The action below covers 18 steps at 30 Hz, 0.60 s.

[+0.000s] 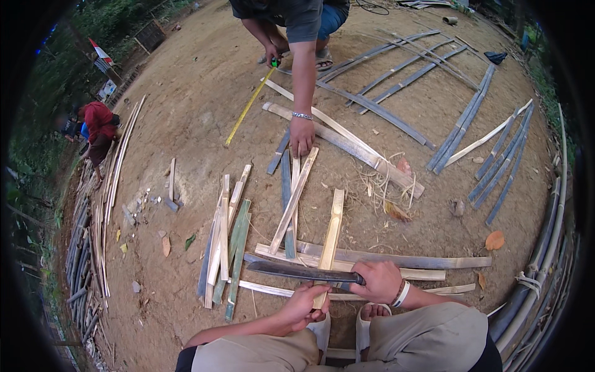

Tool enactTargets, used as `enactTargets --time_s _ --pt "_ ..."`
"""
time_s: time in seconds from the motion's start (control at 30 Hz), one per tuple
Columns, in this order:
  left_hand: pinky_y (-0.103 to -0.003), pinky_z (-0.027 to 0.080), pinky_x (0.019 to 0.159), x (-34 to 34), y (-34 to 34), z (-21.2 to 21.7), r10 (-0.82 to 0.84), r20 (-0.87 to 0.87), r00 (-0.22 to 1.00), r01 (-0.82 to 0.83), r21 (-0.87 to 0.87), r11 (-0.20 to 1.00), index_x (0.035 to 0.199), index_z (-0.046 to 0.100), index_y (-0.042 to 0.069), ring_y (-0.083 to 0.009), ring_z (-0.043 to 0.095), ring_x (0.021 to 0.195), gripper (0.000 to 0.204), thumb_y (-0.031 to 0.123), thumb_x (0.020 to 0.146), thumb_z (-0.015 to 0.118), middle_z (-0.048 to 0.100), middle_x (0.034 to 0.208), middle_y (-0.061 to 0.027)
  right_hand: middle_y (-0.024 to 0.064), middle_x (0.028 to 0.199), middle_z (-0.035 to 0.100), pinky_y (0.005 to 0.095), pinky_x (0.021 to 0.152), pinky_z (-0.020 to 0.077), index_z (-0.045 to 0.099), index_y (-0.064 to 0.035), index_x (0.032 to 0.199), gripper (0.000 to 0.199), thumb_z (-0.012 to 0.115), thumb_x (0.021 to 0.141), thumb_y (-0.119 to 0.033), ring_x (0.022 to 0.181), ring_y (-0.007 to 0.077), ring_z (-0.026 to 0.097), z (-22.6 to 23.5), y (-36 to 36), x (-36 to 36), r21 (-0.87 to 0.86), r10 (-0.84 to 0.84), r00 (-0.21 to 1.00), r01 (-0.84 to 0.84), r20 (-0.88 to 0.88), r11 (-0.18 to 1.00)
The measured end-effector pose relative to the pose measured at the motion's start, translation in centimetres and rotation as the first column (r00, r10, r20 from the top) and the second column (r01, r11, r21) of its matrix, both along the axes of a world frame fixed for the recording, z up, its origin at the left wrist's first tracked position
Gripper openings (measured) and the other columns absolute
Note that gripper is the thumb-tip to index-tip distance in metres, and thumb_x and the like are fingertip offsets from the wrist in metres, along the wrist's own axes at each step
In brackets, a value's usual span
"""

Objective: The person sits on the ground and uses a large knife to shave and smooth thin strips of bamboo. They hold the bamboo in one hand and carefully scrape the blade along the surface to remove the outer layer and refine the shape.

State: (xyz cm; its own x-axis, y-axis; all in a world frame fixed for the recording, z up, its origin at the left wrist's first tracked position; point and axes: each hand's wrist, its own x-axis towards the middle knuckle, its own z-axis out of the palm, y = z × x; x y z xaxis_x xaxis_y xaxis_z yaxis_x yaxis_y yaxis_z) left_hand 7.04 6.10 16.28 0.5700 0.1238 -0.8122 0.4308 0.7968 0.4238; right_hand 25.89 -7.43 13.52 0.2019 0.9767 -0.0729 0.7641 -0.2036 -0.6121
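My right hand (377, 282) is closed round the handle of a machete (291, 270), whose dark blade points left. The blade lies across a split bamboo strip (333, 226) standing out ahead of me. Below the blade, my left hand (304, 305) grips the near end of that strip. Bamboo slats (396, 258) lie crosswise on the ground under and beyond the machete. To the left rests a loose bunch of short bamboo pieces (238, 251), some green. A co-worker's hand (302, 137) reaches down to other short pieces (300, 195) ahead of me.
The co-worker's other hand holds a tape measure (275, 62) with its yellow tape drawn out. Bamboo lattices (396, 71) and dark strips (505, 155) lie far right. Long poles (551, 242) line the right edge; a pole pile (77, 248) and another person (99, 130) are at left.
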Motion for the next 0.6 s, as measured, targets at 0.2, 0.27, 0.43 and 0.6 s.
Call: enactTargets --time_s 0.2,0.27,0.43,0.6 --pt "-0.021 0.032 0.038 0.6 -0.1 0.8 -0.039 -0.041 0.998 0.041 0.058 0.997 0.109 0.051 0.005 -0.0103 0.047 0.045 0.023 0.021 0.096 0.061 0.054 0.064 -0.0044 0.0141 0.069 0.066 0.0452 0.056 0.0525 0.064 -0.0071 0.088 0.028 0.065 0.081 -0.034 0.061 0.0354 0.065 0.1 -0.5 -0.6 0.012 -0.102 0.986 0.104 -0.134 0.994" --pt "-0.022 0.032 0.038 0.7 -0.3 0.4 -0.067 -0.044 0.997 0.071 0.104 0.992 0.109 0.052 0.004 -0.0089 0.047 0.046 0.024 0.021 0.096 0.063 0.053 0.065 -0.0025 0.0144 0.066 0.064 0.0446 0.056 0.0519 0.065 -0.0065 0.086 0.026 0.066 0.080 -0.032 0.060 0.0353 0.065 -0.4 -0.9 -0.7 0.034 -0.128 0.974 0.136 -0.190 0.990" --pt "-0.022 0.037 0.040 0.4 0.2 1.0 -0.119 -0.040 0.992 0.124 0.141 0.982 0.111 0.053 0.004 -0.0070 0.052 0.051 0.026 0.021 0.096 0.065 0.053 0.067 0.0000 0.0137 0.062 0.062 0.0430 0.055 0.0509 0.065 -0.0060 0.083 0.022 0.068 0.081 -0.028 0.057 0.0342 0.064 -1.4 -1.7 -0.9 0.049 -0.193 0.933 0.218 -0.305 0.975" --pt "-0.024 0.046 0.045 -0.2 0.1 -3.1 -0.166 0.002 0.986 0.150 0.415 0.897 0.114 0.053 0.003 -0.0099 0.057 0.053 0.031 0.023 0.096 0.066 0.056 0.066 -0.0035 0.0136 0.059 0.061 0.0412 0.053 0.0498 0.066 -0.0052 0.084 0.024 0.069 0.084 -0.029 0.056 0.0332 0.064 -1.4 -1.8 -1.3 -0.040 -0.271 0.887 0.276 -0.373 0.960"
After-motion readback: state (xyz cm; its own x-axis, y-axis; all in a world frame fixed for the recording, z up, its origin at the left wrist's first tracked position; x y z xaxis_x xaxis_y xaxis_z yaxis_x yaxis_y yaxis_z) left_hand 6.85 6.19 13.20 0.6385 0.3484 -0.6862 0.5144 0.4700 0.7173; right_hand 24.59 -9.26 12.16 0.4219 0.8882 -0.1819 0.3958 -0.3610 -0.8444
